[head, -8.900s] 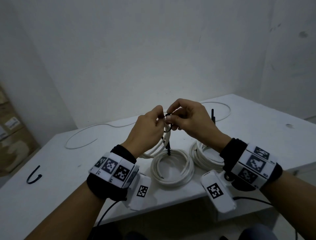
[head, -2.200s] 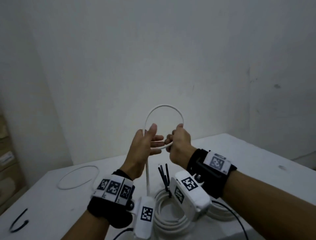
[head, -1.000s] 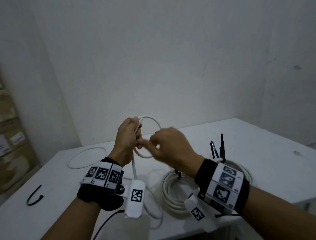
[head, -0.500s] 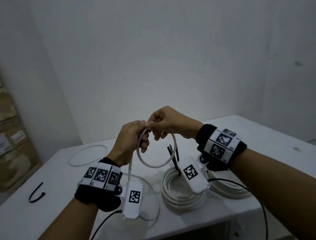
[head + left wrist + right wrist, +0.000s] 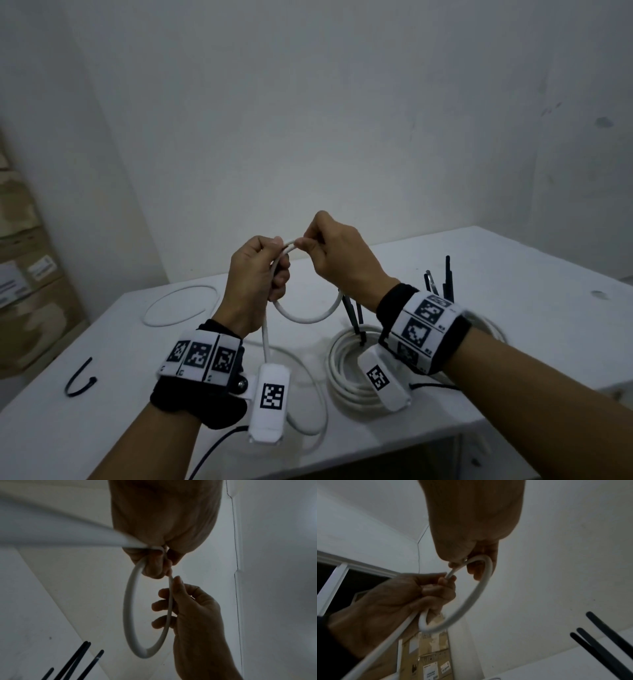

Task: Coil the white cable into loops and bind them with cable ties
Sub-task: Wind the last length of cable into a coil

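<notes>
Both hands hold a white cable [image 5: 308, 317] above the table, bent into one small hanging loop [image 5: 130, 615] [image 5: 471, 599]. My left hand [image 5: 260, 270] grips the loop's left side in a fist, and the cable's tail drops from it to the table [image 5: 513, 308]. My right hand [image 5: 329, 250] pinches the cable's top between thumb and forefinger, close beside the left hand. A finished white coil [image 5: 342, 373] lies on the table under my right wrist, with black cable ties [image 5: 354, 318] standing up from it.
More black tie ends [image 5: 445, 277] [image 5: 599, 635] [image 5: 77, 660] stick up behind my right wrist, where a second coil is mostly hidden. A loose white cable ring [image 5: 181, 305] lies at the table's back left, a black tie [image 5: 80, 378] near its left edge. Cardboard boxes [image 5: 20, 274] stand at left.
Over the last second the loop has swung from above the hands to hanging below them. My right hand rose to pinch the cable's top beside the left hand.
</notes>
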The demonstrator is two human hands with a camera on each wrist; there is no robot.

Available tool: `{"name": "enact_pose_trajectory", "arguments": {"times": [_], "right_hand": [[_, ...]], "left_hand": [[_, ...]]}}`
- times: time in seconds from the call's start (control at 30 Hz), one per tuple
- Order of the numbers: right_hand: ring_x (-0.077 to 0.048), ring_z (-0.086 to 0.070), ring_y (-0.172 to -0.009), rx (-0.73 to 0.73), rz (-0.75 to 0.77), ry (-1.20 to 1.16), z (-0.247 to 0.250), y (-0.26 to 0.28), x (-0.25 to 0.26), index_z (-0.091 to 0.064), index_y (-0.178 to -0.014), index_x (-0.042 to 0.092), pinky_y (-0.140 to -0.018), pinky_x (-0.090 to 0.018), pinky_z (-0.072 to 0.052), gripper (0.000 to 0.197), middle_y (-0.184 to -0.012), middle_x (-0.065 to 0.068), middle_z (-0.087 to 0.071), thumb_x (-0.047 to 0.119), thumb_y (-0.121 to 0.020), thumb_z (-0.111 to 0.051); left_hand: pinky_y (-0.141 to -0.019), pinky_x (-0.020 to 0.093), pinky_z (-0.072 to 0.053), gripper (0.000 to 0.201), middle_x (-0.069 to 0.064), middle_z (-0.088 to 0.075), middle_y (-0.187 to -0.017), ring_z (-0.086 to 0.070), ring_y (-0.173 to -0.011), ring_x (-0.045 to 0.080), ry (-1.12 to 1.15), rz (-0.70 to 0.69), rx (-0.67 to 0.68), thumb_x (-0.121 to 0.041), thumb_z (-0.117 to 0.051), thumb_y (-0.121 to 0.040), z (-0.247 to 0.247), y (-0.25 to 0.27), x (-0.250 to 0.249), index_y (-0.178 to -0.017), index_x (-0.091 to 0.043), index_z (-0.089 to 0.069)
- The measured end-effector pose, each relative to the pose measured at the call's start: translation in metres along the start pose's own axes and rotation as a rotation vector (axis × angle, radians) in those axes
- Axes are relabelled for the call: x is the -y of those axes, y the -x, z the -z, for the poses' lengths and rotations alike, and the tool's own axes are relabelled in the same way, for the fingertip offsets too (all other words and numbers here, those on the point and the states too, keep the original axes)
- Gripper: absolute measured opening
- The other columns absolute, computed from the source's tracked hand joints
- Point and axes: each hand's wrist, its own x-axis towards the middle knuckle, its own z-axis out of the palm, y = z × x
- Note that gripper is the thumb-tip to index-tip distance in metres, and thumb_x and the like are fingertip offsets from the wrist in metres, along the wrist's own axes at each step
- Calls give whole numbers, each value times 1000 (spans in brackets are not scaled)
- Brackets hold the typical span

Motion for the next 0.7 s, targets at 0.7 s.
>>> {"name": "enact_pose_trajectory", "arguments": {"times": [0.7], "right_hand": [[-21, -57, -40, 727, -670, -84, -1, 43, 6, -49, -94, 7, -39, -21, -42, 51, -72, -14, -70, 56, -95, -35]], "left_hand": [[-37, 12, -20, 24, -4, -45, -48, -28, -38, 5, 131, -62, -250, -3, -58, -92, 47, -19, -4, -73, -15, -49]]}}
